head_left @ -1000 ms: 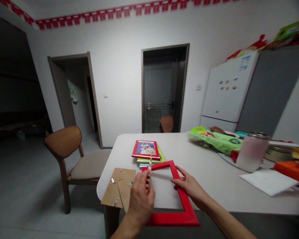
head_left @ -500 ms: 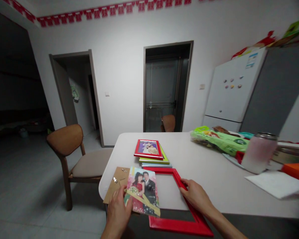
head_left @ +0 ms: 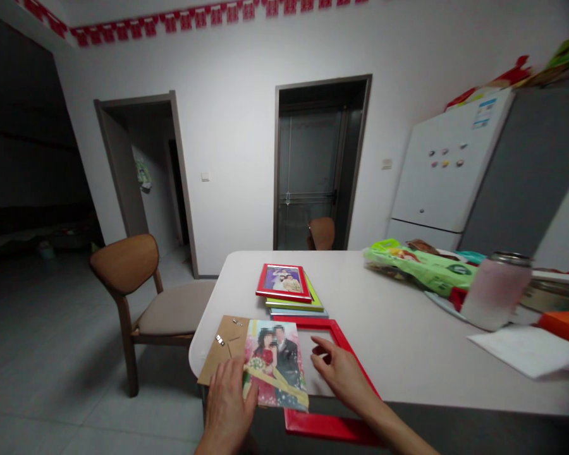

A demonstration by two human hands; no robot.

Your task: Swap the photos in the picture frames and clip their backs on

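Observation:
My left hand (head_left: 228, 401) lies flat across the lower part of a brown backing board (head_left: 224, 351) and the left edge of a couple's photo (head_left: 277, 366), its thumb on the picture. Small metal clips show on the board. The photo overlaps the left side of an empty red picture frame (head_left: 329, 428), and both reach past the table's front edge. Over the frame's opening, my right hand (head_left: 344, 376) hovers near the photo's right edge, thumb and index finger apart, holding nothing. Its forearm hides the frame's lower right corner.
Behind the red frame is a stack of framed pictures (head_left: 284, 282) on the white table (head_left: 360, 303). To the right are a pink jar (head_left: 497, 291), a green package (head_left: 422, 265) and white paper (head_left: 526, 351). A wooden chair (head_left: 123, 265) stands at left.
My right hand has let go of the red frame's right side and moved left over its opening. My left hand has flattened over the photo and board, which have barely shifted.

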